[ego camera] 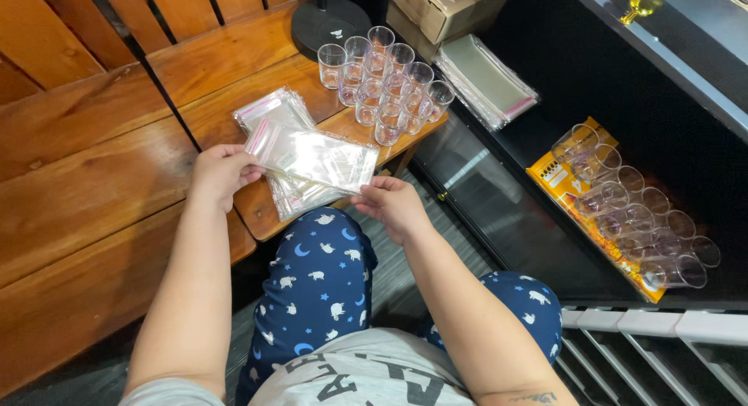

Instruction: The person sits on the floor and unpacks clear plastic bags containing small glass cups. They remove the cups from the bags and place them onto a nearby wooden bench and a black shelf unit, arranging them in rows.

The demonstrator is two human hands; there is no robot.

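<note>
left hand (pixel 220 172) and right hand (pixel 393 203) pinching opposite ends of a clear plastic bag (pixel 313 155) between them

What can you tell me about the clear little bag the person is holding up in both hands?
The clear plastic bag is a flat, glossy, see-through rectangle with a pinkish strip along its left end. It looks empty and lies nearly level, slightly tilted, above a stack of similar bags on the wooden table. The left hand pinches its left end and the right hand its lower right corner. Light glares off its crinkled surface.
</note>
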